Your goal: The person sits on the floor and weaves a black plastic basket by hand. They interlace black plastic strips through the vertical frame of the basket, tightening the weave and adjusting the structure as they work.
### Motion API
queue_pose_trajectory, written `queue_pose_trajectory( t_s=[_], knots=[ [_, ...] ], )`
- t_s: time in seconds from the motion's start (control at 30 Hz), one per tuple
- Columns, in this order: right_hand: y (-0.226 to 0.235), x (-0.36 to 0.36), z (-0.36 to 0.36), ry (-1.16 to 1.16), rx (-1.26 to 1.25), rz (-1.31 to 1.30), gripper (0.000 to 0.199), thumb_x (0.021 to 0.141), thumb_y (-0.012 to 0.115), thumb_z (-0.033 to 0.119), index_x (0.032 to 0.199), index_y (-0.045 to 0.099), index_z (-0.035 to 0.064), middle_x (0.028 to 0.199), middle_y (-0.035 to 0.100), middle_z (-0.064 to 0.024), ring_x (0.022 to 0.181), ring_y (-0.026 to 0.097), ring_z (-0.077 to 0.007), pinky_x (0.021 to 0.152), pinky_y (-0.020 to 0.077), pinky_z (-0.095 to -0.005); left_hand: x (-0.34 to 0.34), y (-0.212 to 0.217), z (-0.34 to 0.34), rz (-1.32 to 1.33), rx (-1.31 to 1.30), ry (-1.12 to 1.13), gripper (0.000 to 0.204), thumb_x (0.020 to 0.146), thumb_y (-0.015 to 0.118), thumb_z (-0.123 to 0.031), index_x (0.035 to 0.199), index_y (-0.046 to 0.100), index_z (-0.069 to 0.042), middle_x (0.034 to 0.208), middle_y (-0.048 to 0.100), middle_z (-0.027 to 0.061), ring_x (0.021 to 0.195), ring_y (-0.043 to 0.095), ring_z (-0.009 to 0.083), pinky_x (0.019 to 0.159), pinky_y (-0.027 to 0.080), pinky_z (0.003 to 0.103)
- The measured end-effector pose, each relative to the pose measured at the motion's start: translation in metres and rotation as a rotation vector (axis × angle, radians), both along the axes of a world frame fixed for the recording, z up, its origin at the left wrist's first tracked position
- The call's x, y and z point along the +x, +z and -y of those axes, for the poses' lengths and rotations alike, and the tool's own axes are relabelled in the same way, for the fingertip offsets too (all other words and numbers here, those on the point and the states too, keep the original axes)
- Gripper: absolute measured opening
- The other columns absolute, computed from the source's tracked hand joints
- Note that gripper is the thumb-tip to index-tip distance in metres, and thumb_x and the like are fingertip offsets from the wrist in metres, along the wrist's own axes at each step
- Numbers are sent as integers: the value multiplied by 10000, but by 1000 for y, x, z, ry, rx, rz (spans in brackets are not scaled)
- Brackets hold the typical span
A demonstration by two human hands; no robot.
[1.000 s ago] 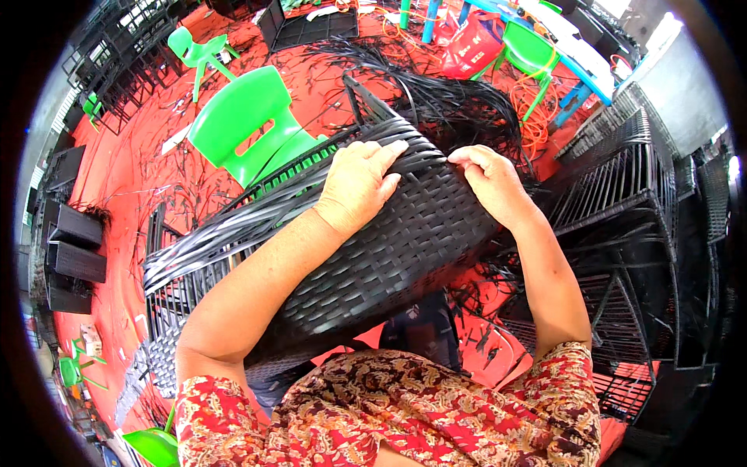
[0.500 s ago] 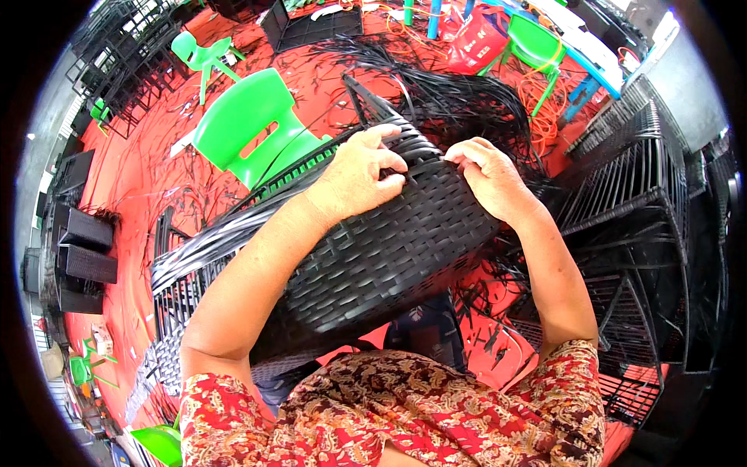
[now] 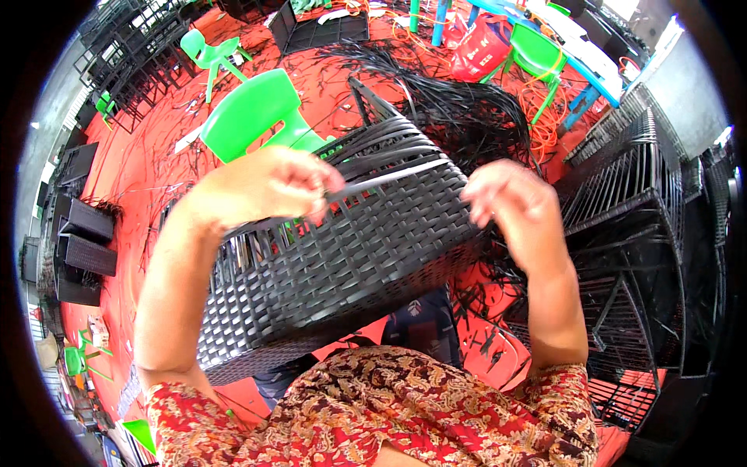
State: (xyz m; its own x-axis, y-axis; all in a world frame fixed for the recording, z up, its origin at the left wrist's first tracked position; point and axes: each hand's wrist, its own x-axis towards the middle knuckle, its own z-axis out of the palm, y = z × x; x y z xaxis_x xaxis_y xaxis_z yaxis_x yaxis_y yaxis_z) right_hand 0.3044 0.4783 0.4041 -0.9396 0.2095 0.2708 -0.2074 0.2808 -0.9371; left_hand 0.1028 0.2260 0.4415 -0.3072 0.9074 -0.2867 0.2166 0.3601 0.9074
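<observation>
A black woven wicker panel (image 3: 350, 249), part of a box-like furniture frame, lies tilted across my lap. My left hand (image 3: 288, 187), blurred by motion, is closed with curled fingers above the panel's upper left part. From its fingertips a flat plastic strip (image 3: 397, 176), shiny grey-black, runs taut to the right over the weave. Beside the panel's right corner, my right hand (image 3: 513, 204) is bent with its fingers drawn together; blur hides whatever they may hold. Loose black strands (image 3: 373, 144) cross the unwoven far part of the frame.
Just beyond the panel stands a green plastic chair (image 3: 253, 109). A heap of black strips (image 3: 475, 109) covers the red floor (image 3: 163, 171) at far right, near a red bag (image 3: 480, 50). Close on my right are stacked black wicker frames (image 3: 615, 187).
My left hand has moved left and nearer to me, drawing the strip out across the panel. The right hand has shifted slightly right and down, off the panel's edge.
</observation>
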Motion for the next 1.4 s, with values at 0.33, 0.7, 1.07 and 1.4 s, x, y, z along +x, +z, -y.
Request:
queue_pose_trajectory(
  t_s=[0.33,0.7,1.07,1.4],
  knots=[
    [0,-21,132,663,-1136,176,475,929,522,377,1244,470,25,1035,582,-74,798,569,-136,659,466,-269,87,44,55,237,6,245,184,933,538,-158,878,619,-3,647,598,35,487,540,82,430,432,203],
    [8,-62,-104,-19,-1183,-436,307,954,484,204,1116,515,-55,1086,597,-155,732,575,-126,651,504,-290,55,9,150,-50,56,559,162,878,572,-124,841,608,29,570,525,18,438,476,71,372,378,197],
    [35,-41,35,93,-403,-160,321,971,472,272,1005,617,-12,964,662,-89,672,570,-82,612,463,-223,70,14,-35,29,231,200,205,922,551,-234,866,628,-52,614,541,-23,442,467,45,406,375,180],
    [12,-43,18,296,-487,21,252,956,505,221,989,614,-4,880,641,-76,714,617,-138,629,503,-266,58,-9,-54,124,287,114,208,921,552,-233,871,623,-44,624,553,-13,442,482,55,410,377,176]
  ],
)
